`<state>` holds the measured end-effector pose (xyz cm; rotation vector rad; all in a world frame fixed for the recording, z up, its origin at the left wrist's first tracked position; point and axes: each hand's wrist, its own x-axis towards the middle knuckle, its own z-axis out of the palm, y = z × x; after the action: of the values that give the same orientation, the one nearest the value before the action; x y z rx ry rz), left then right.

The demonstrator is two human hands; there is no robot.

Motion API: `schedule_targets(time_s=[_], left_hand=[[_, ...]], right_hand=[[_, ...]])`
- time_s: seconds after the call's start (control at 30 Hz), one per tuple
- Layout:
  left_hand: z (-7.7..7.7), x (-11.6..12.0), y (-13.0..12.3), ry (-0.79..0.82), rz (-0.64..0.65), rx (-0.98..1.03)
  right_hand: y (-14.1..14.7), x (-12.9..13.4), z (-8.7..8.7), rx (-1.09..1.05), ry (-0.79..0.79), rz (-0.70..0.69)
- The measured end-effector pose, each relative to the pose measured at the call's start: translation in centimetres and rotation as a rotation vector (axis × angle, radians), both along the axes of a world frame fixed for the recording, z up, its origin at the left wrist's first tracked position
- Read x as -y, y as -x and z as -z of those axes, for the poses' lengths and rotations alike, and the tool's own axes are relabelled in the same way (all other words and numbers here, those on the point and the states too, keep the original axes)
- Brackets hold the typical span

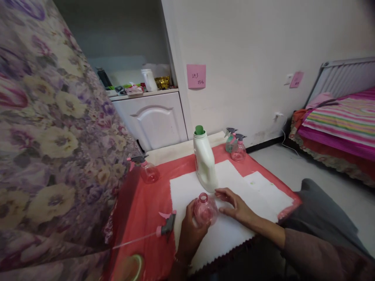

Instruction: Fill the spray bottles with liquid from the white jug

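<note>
My left hand (193,232) is wrapped round a clear pink spray bottle body (205,210), its neck open at the top. To the right of it, my right hand (236,207) is held with fingers apart and nothing in them, near the bottle and the foot of a jug. That pale jug (204,162) stands upright behind the pink bottle, with something green (199,130) at its uncapped mouth. A detached spray head (166,226), grey and pink with a thin clear tube, lies left of my left hand.
White sheets (234,179) lie on the red tablecloth (164,195). Spray bottles stand at the back left (150,171) and back right (238,150). A greenish round rim (137,267) shows at the front left. A floral curtain (58,136) hangs along the left side.
</note>
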<state>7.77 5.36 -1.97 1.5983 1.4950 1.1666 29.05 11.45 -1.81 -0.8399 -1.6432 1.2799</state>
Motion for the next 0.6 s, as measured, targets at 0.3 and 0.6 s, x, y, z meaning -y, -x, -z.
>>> schedule_targets(time_s=[0.3, 0.6], left_hand=[[0.9, 0.4, -3.2, 0.017, 0.189, 0.13], [1.3, 0.3, -3.6, -0.036, 0.25, 0.114]], right_hand=[[-1.6, 1.2, -0.2, 0.12, 0.004, -0.202], [-3.1, 1.2, -0.5, 0.209, -0.073, -0.128]])
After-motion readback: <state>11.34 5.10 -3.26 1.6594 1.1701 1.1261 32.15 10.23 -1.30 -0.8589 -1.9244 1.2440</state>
